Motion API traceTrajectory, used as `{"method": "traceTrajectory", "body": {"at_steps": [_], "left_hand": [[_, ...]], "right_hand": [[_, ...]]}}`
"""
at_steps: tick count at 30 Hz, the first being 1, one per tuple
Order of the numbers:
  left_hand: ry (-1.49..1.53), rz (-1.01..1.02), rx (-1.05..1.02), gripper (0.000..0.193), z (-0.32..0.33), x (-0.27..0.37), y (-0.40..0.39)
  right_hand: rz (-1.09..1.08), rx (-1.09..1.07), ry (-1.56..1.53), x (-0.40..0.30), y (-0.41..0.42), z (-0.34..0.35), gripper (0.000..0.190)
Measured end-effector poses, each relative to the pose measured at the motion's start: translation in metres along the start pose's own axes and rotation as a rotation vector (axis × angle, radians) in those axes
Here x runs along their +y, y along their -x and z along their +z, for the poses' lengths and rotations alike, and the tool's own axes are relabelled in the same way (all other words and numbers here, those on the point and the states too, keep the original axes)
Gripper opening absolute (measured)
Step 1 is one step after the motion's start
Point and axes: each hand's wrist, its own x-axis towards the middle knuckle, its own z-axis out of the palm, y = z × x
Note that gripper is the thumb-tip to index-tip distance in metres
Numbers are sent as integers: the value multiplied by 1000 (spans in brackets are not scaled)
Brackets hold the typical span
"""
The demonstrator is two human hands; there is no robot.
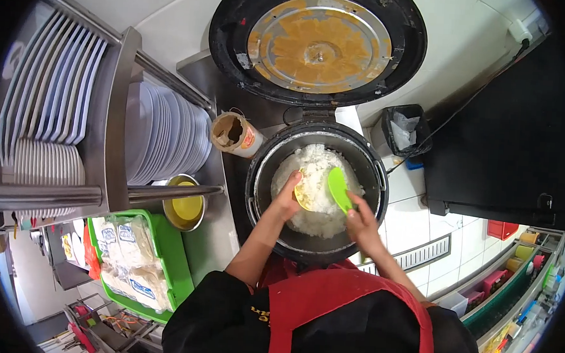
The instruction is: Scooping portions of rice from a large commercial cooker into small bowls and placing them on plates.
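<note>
In front of me stands a large round rice cooker (383, 182) with cooked white rice (316, 226) inside its metal pot. My left hand (289, 196) grips a small yellow bowl (302, 200) by its left side, over the rice. White rice is heaped in the bowl and hides most of its inside. My right hand (361, 223) is closed around the handle of a bright green rice paddle (338, 186). The paddle's blade is at the right side of the heaped rice; whether it touches cannot be told. Behind the pot the cooker's stained lid (318, 44) stands raised.
At left, a steel rack (120, 120) holds stacked plates (165, 132). A cardboard-like tube (239, 135) stands beside the cooker. Below the rack are a metal bowl (185, 202) and a green crate (168, 252) of plastic-wrapped packs. A lined bin (404, 130) and black appliance (500, 140) are at right.
</note>
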Motion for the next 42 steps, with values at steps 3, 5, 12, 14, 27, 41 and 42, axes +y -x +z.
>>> {"method": "traceTrajectory", "body": {"at_steps": [3, 5, 12, 14, 27, 41, 42], "left_hand": [[142, 144, 175, 40, 15, -38, 2], [-99, 421, 254, 43, 32, -52, 13], [-273, 623, 398, 50, 35, -46, 6], [-175, 594, 390, 50, 34, -39, 6], [123, 231, 141, 46, -5, -25, 3], [40, 208, 94, 74, -15, -37, 32], [42, 209, 94, 74, -21, -37, 34]], "right_hand": [[6, 32, -101, 28, 0, 29, 37], [17, 48, -164, 33, 0, 33, 37], [-27, -149, 165, 30, -10, 20, 36], [-196, -141, 513, 27, -9, 16, 35], [-241, -10, 606, 0, -6, 0, 36], [-392, -10, 590, 29, -36, 31, 39], [-391, -12, 592, 29, -38, 30, 39]]}}
